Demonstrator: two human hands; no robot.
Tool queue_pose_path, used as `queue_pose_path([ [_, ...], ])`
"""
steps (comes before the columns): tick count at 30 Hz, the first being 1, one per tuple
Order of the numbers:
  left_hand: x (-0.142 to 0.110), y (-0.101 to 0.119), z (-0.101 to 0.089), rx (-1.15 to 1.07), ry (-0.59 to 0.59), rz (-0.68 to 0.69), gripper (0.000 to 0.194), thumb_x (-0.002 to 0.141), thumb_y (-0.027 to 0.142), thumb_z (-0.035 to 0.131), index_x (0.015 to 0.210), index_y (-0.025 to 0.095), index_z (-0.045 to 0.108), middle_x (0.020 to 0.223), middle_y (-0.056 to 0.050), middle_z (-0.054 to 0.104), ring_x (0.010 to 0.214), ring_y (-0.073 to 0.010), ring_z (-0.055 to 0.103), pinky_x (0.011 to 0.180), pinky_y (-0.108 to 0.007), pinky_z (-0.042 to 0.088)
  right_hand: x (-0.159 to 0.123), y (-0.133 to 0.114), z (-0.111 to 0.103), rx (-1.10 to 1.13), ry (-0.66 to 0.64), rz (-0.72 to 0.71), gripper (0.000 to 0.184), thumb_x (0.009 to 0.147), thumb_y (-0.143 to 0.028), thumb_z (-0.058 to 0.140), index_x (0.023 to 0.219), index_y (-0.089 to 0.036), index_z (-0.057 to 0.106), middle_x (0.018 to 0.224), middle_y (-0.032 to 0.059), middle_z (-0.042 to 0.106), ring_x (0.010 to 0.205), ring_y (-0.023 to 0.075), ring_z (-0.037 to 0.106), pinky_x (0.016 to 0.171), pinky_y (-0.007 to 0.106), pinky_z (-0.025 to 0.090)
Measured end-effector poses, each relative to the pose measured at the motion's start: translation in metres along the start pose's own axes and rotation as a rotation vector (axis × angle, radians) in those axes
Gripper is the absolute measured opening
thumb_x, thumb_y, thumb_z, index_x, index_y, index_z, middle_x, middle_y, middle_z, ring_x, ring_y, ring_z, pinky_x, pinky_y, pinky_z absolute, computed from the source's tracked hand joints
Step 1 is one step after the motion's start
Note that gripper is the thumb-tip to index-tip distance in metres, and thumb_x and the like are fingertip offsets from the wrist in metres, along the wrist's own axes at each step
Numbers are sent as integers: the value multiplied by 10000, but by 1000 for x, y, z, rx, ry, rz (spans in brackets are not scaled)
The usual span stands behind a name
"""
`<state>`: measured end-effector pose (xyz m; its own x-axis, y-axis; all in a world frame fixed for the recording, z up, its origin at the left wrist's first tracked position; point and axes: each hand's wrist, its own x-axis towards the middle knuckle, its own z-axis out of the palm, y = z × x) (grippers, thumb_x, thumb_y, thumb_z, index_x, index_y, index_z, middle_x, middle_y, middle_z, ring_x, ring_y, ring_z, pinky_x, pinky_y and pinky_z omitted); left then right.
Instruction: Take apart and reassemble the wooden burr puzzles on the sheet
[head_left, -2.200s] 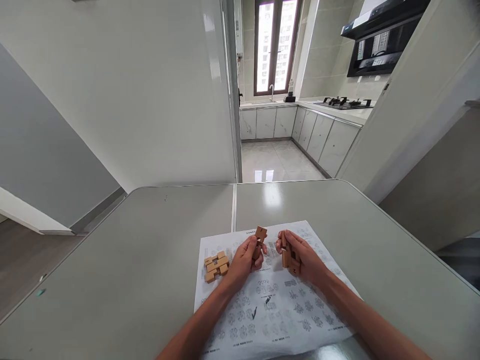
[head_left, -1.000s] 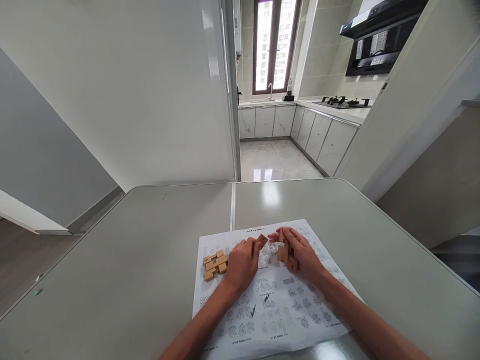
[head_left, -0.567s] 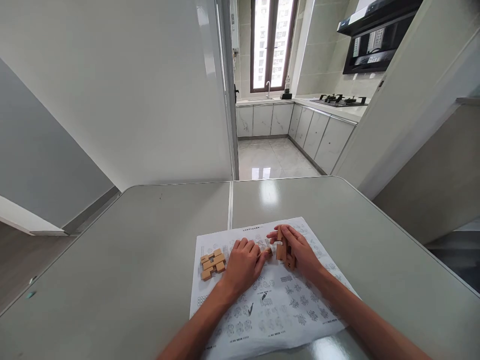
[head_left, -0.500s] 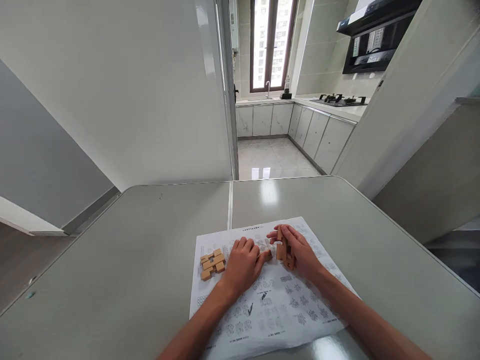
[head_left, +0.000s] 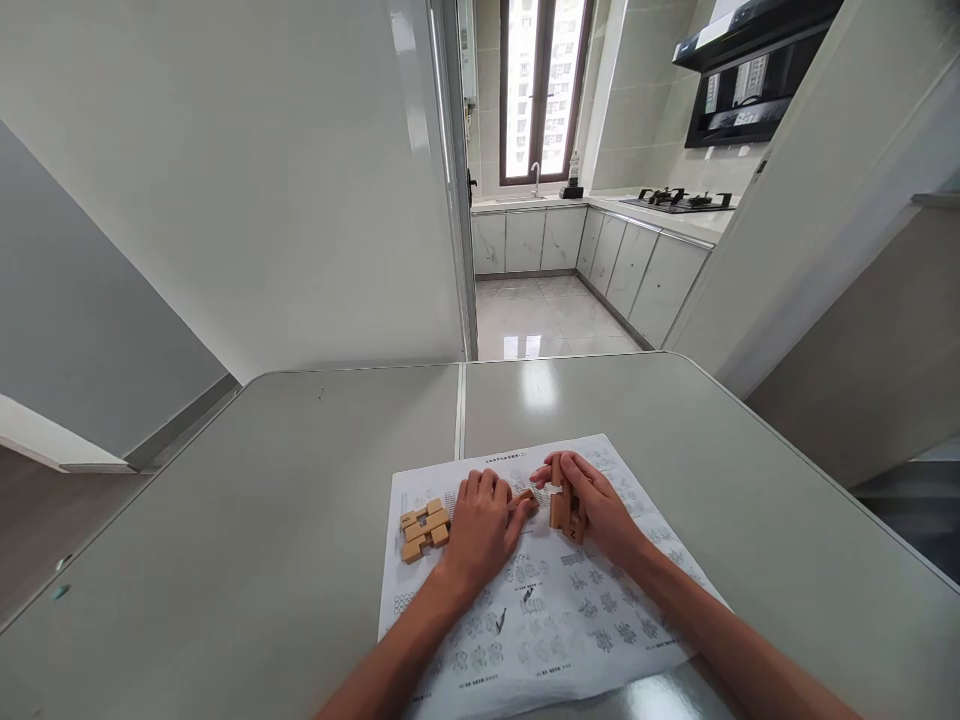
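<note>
My left hand (head_left: 484, 512) is closed, its thumb and fingers pinching a small notched wooden puzzle piece (head_left: 527, 497) just above the printed sheet. A gap to the right of it, my right hand (head_left: 600, 500) grips several joined wooden puzzle pieces (head_left: 568, 515), held upright, with a dark numeral on the lowest one. Part of that cluster is hidden behind the fingers. Left of my left hand, a flat group of notched wooden puzzle pieces (head_left: 425, 528) lies on the white instruction sheet (head_left: 555, 640), which shows rows of small diagrams.
Under the sheet is a grey table (head_left: 225, 540) with a pale seam (head_left: 460, 410) running away from me. A white panel (head_left: 300, 180) stands beyond its far left edge. Through the doorway are kitchen cabinets (head_left: 525, 240) and a gas stove (head_left: 682, 200).
The piece in my left hand has tilted, and more of its length shows. The cluster in my right hand has shifted slightly left. The flat group of pieces has stayed put.
</note>
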<state>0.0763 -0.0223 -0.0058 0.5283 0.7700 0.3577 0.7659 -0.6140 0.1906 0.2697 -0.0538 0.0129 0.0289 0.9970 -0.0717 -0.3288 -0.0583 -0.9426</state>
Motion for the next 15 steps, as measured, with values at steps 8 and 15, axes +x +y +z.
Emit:
queue_pose_path([
  [8,-1,14,-19,-200,93,96,250,1058,265,461,922,191,657,992,-97,679,978,-260,544,865,-429,466,-3,-1,7,34,13,-3,460,891,-699,656,999,-252,671,1062,77,774,857,221,679,681,299,549],
  [15,-3,27,-21,-605,-17,-34,310,1020,415,558,807,198,616,764,-24,662,754,-182,564,771,-338,466,-6,5,16,99,-53,-10,422,947,-664,608,1040,-254,647,1101,78,762,727,188,649,578,292,506],
])
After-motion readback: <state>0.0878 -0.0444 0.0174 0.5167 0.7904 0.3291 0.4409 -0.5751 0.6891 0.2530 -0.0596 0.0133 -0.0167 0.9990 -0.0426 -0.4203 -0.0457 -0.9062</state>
